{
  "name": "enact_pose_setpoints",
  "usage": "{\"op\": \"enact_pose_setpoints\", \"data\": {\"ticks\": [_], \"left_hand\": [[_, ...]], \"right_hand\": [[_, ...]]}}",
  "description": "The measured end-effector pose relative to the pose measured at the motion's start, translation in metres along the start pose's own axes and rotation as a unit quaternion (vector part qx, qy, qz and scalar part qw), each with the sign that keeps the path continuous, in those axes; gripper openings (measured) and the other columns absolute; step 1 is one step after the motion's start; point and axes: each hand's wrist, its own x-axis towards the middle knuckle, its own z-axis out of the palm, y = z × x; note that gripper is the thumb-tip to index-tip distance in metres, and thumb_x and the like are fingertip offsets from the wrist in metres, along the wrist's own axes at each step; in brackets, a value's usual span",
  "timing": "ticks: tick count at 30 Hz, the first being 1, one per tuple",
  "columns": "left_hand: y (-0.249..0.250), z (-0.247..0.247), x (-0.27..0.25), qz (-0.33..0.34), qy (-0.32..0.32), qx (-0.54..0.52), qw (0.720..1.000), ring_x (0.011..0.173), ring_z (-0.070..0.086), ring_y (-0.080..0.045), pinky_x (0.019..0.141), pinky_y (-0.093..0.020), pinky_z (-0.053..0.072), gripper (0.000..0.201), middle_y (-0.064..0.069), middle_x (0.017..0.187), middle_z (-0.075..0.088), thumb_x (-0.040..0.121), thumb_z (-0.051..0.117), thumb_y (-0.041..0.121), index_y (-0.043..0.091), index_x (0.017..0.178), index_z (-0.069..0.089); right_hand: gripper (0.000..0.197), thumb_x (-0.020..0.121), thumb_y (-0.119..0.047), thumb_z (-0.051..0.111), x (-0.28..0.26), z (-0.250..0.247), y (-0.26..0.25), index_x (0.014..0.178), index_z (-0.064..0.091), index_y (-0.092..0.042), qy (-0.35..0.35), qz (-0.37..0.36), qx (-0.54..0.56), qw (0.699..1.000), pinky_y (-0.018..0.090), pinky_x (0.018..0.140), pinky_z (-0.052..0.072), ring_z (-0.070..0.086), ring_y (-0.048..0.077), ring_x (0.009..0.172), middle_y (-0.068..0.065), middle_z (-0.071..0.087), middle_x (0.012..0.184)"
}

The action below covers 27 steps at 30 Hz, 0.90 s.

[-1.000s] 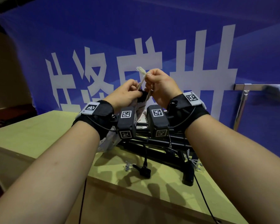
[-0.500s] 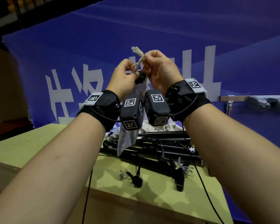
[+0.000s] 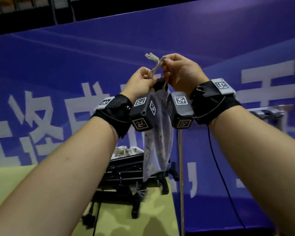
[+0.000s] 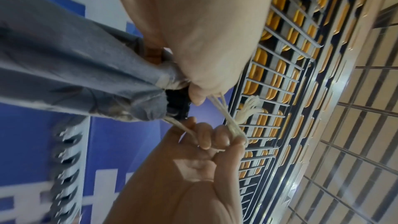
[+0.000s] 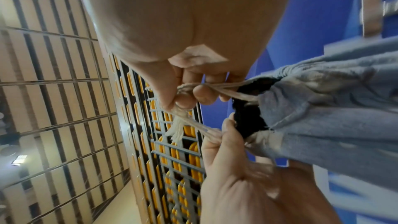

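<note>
**A:** Both grips are pressed onto the drawstring (image 3: 156,66). The left hand (image 3: 140,80) pinches it right at the gathered mouth of the drawstring pouch (image 3: 157,142). The right hand (image 3: 182,72) curls its fingers round the cords just above, with the frayed tassel sticking out to the upper left.

**B:** Where is the pouch?

**A:** It is held up between the wrists, hanging over the worktop (image 3: 10,181). Its bottom shows in front of the black folded stand (image 3: 124,169), and I cannot tell if they touch. The long axis is near vertical, mouth up, closed end pointing down.

**B:** Which step is this?

**A:** Cinching the mouth, I judge. Something black shows in the opening, so it isn't drawn fully tight.

**B:** And next?

**A:** Probably the left hand steadies the neck while the right pulls the cords up and away. The pull should be even, so the fabric bunches without snagging that black thing.
</note>
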Motion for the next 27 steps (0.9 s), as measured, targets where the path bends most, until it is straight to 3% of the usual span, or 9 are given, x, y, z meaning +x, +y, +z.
{"op": "enact_pose_setpoints", "data": {"ticks": [4, 10, 13, 15, 17, 19, 22, 25, 27], "left_hand": [[-0.013, 0.071, 0.017, -0.018, -0.052, -0.033, 0.998, 0.063, 0.045, -0.008, 0.057, -0.015, 0.040, 0.031, -0.001, 0.070, 0.046, 0.096, 0.049, -0.003, 0.017, 0.074, 0.038], [-0.057, 0.160, 0.020, -0.071, -0.137, 0.043, 0.987, 0.057, 0.037, -0.009, 0.048, -0.015, 0.032, 0.030, 0.002, 0.065, 0.041, 0.097, 0.052, 0.010, 0.020, 0.073, 0.038], [-0.089, 0.190, 0.018, -0.108, -0.211, 0.068, 0.969, 0.067, 0.045, -0.014, 0.064, -0.027, 0.040, 0.022, -0.001, 0.070, 0.048, 0.095, 0.055, 0.014, 0.018, 0.075, 0.046], [-0.108, 0.209, 0.017, -0.108, -0.250, 0.106, 0.956, 0.072, 0.046, -0.015, 0.064, -0.026, 0.038, 0.016, -0.001, 0.073, 0.051, 0.091, 0.060, 0.013, 0.016, 0.077, 0.053], [-0.121, 0.222, 0.018, -0.110, -0.239, 0.098, 0.960, 0.062, 0.040, -0.011, 0.051, -0.021, 0.032, 0.012, 0.002, 0.066, 0.045, 0.088, 0.062, 0.010, 0.014, 0.079, 0.055], [-0.135, 0.234, 0.022, -0.147, -0.230, 0.025, 0.962, 0.050, 0.036, -0.008, 0.041, -0.016, 0.029, 0.015, 0.002, 0.060, 0.046, 0.088, 0.061, 0.005, 0.013, 0.077, 0.053], [-0.157, 0.249, 0.030, -0.198, -0.267, -0.046, 0.942, 0.035, 0.042, -0.002, 0.038, -0.012, 0.035, 0.023, 0.008, 0.048, 0.057, 0.094, 0.054, 0.004, 0.012, 0.072, 0.049], [-0.178, 0.259, 0.038, -0.217, -0.276, -0.070, 0.934, 0.032, 0.041, -0.001, 0.037, -0.012, 0.036, 0.025, 0.010, 0.043, 0.052, 0.096, 0.052, 0.008, 0.013, 0.072, 0.048], [-0.192, 0.263, 0.044, -0.232, -0.266, -0.111, 0.929, 0.032, 0.040, -0.001, 0.037, -0.012, 0.036, 0.022, 0.010, 0.043, 0.050, 0.099, 0.047, 0.009, 0.011, 0.077, 0.050]], "right_hand": [[0.024, 0.095, 0.003, 0.041, -0.012, -0.064, -0.012, 0.078, 0.055, -0.005, 0.059, -0.001, -0.065, 0.996, 0.020, 0.050, 0.034, 0.043, 0.010, 0.047, 0.008, 0.048, 0.067], [0.023, 0.095, 0.000, 0.048, -0.027, -0.158, 0.006, 0.074, 0.053, -0.009, 0.126, 0.058, -0.203, 0.969, 0.021, 0.046, 0.030, 0.039, 0.011, 0.045, 0.005, 0.048, 0.059], [0.025, 0.093, 0.003, 0.049, -0.036, -0.197, 0.032, 0.072, 0.053, -0.010, 0.145, 0.109, -0.242, 0.953, 0.021, 0.043, 0.025, 0.038, 0.010, 0.037, 0.002, 0.048, 0.050], [0.026, 0.092, 0.005, 0.049, -0.043, -0.221, 0.051, 0.072, 0.055, -0.010, 0.153, 0.133, -0.261, 0.944, 0.016, 0.039, 0.026, 0.038, 0.007, 0.033, 0.004, 0.048, 0.052], [0.026, 0.092, 0.007, 0.050, -0.046, -0.239, 0.069, 0.072, 0.055, -0.010, 0.150, 0.148, -0.280, 0.937, 0.014, 0.036, 0.028, 0.039, 0.004, 0.032, 0.008, 0.048, 0.058], [0.026, 0.092, 0.008, 0.049, -0.048, -0.252, 0.082, 0.073, 0.055, -0.009, 0.137, 0.158, -0.297, 0.932, 0.014, 0.036, 0.030, 0.040, 0.003, 0.032, 0.009, 0.048, 0.061], [0.028, 0.091, 0.010, 0.049, -0.049, -0.273, 0.098, 0.072, 0.054, -0.010, 0.127, 0.170, -0.322, 0.923, 0.017, 0.041, 0.034, 0.044, 0.003, 0.038, 0.007, 0.051, 0.062], [0.024, 0.089, 0.009, 0.053, -0.049, -0.295, 0.119, 0.074, 0.056, -0.010, 0.129, 0.199, -0.320, 0.917, 0.021, 0.048, 0.036, 0.046, 0.012, 0.049, 0.010, 0.052, 0.064], [0.022, 0.089, 0.007, 0.055, -0.047, -0.306, 0.133, 0.073, 0.058, -0.008, 0.127, 0.224, -0.322, 0.911, 0.020, 0.045, 0.037, 0.045, 0.013, 0.048, 0.010, 0.051, 0.060]]}}
